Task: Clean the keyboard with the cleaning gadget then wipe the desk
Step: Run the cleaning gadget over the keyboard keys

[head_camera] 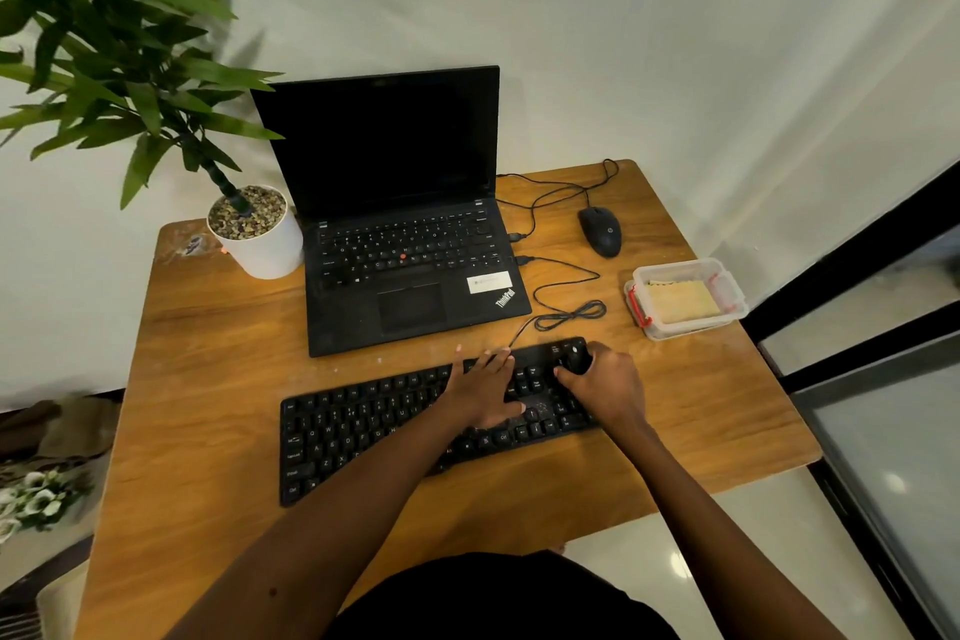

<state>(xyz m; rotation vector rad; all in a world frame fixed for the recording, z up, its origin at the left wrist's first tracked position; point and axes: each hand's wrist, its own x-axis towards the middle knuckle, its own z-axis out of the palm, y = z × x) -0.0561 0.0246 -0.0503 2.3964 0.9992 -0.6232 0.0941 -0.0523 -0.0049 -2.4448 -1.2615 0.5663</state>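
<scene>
Wooden desk — ThinkPad laptop, keyboard

The laptop palm rest reads "ThinkPad"; the keyboard keys show QWERTY letters

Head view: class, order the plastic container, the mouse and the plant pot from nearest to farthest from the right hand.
From the right hand, gripping the cleaning gadget:
1. Plastic container, to its right.
2. Mouse, straight beyond it.
3. Plant pot, far back left.
</scene>
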